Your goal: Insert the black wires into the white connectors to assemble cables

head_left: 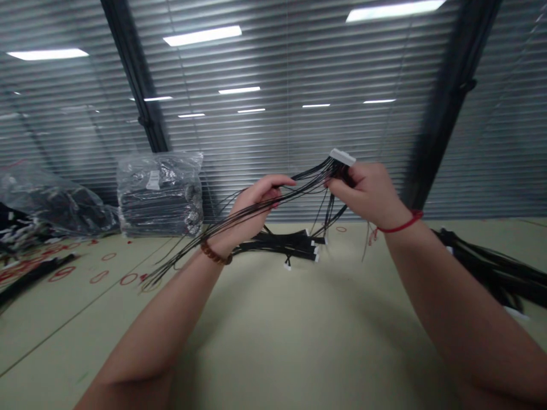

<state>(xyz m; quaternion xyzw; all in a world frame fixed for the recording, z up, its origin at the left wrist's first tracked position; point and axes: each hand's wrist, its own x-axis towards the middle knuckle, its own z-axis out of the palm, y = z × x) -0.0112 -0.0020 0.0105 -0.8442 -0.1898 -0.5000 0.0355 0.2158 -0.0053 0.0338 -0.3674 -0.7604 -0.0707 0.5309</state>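
Note:
My right hand (371, 192) is closed around the top of a bundle of thin black wires, just below its white connector (342, 156). The black wires (294, 185) run leftward from it and pass through my left hand (252, 208), whose fingers are curled around the strands. Past that hand the wires trail down toward the table at the left. Both hands are raised above the table. Beneath them on the table lies a small pile of black cable bundles with white plugs (290, 245).
A clear plastic bag of black cables (160, 193) stands at the back left, and another bag (51, 205) lies further left. Red rubber bands (99, 277) are scattered on the pale green table (273, 319). A heap of black cables (491, 267) lies at the right. Window blinds fill the background.

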